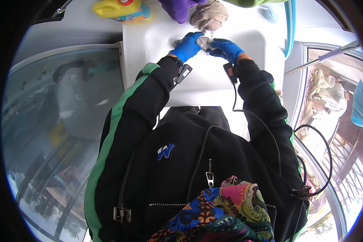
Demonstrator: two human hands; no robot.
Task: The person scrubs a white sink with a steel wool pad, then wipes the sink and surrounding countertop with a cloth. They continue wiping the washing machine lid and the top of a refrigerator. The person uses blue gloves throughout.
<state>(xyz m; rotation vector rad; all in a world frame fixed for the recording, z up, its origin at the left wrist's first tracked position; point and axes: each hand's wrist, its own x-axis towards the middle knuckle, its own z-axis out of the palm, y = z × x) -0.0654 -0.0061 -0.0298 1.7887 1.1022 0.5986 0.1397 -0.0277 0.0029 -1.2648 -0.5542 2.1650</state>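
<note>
In a white sink (169, 87), my left hand (187, 47) and my right hand (227, 50), both in blue rubber gloves, hold a wet greyish cloth (204, 43) between them. Water runs down onto the cloth from above. A bundled beige cloth (210, 15) sits just beyond my hands and hides where the water comes from. Beside it on the left lies a purple cloth (175, 9). Part of the grey cloth shows to the left of my left hand.
A yellow plastic jug (124, 11) with a red cap stands at the sink's back left. A green cloth (251, 2) and a pale blue oval item (271, 15) are at the back right. A light blue band (290, 30) and a pole (323, 57) are on the right.
</note>
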